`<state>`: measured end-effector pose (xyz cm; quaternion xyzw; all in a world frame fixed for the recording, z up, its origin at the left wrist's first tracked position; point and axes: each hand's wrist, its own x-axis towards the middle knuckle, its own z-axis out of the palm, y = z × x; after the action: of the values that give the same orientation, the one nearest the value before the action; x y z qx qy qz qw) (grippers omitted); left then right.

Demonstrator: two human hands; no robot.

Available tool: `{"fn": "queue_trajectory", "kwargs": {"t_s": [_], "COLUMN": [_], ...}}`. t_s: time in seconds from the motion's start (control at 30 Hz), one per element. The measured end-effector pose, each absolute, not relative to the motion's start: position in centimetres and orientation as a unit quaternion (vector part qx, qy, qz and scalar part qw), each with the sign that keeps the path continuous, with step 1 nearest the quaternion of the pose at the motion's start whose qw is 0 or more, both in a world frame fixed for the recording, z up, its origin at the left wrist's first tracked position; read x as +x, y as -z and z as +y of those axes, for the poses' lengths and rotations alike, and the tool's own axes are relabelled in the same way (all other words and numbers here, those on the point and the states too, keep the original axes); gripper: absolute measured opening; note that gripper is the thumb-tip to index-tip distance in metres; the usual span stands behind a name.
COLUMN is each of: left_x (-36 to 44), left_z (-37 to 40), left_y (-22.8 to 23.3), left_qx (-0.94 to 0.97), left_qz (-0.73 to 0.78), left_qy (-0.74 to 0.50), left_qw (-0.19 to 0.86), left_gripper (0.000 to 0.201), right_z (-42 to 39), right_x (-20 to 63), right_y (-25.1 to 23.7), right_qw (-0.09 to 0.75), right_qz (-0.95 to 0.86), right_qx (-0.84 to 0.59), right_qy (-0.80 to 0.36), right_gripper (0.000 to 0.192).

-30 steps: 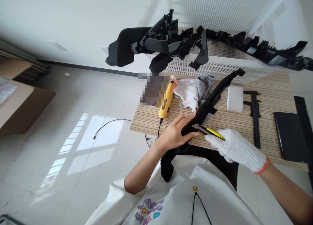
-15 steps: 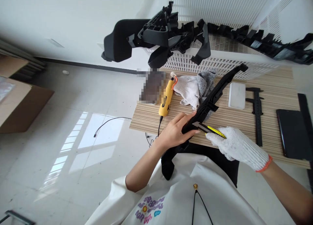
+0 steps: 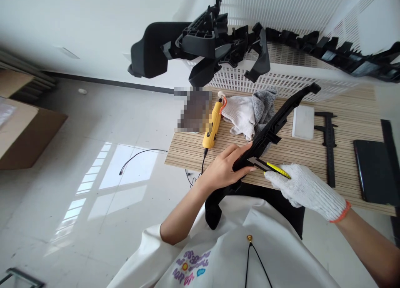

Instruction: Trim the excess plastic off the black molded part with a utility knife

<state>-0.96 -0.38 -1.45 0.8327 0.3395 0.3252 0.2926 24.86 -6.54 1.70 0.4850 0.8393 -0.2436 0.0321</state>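
Knife [image 3: 271, 167] in gloved right hand [image 3: 308, 190] should cut shallow, away from left hand [image 3: 225, 169] gripping bracket [image 3: 271, 127].

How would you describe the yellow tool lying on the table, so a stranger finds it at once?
On the striped wooden table, look at its left end, beside the crumpled grey-white gloves. The yellow tool lies there, a black cord leaving its near end; nothing else there is chunky and yellow.

A pale, glossy tiled floor [image 3: 78, 163] carries a bright patch of sunlight [image 3: 106, 175], with a thin black cable [image 3: 140, 154] trailing across it. A white wall [image 3: 78, 25] meets the floor at a dark baseboard [image 3: 109, 85]. Brown cardboard boxes [image 3: 25, 129] stand at the left, and a slatted wooden counter [image 3: 350, 125] fills the right.
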Motion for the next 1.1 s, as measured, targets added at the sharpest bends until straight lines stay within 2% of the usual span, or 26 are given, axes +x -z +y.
{"fn": "queue_trajectory", "kwargs": {"t_s": [0.17,0.43,0.63,0.87,1.1], "left_x": [-0.90,-0.89,-0.90,-0.91,-0.98], "left_z": [-0.34,-0.41,-0.51,-0.54,-0.53], "left_y": [1.44,1.46,1.52,1.55,1.45], "left_qx": [0.832,0.832,0.830,0.828,0.825], "left_qz": [0.336,0.339,0.338,0.343,0.338], "left_qy": [-0.330,-0.324,-0.326,-0.328,-0.336], "left_qw": [0.293,0.298,0.302,0.299,0.302], "left_gripper": [0.061,0.061,0.061,0.061,0.061], "right_z": [-6.63,-6.90,-6.64,-6.80,-7.33], "right_x": [24.91,24.80,24.48,24.48,24.34], "right_y": [-1.62,-1.88,-2.24,-2.21,-2.30], "right_qw": [0.028,0.017,0.020,0.006,0.018], "right_qz": [0.854,0.801,0.790,0.827,0.794], "right_qx": [0.471,0.518,0.516,0.490,0.515], "right_qy": [0.218,0.300,0.332,0.276,0.323], "right_gripper": [0.044,0.031,0.031,0.038,0.032]}}
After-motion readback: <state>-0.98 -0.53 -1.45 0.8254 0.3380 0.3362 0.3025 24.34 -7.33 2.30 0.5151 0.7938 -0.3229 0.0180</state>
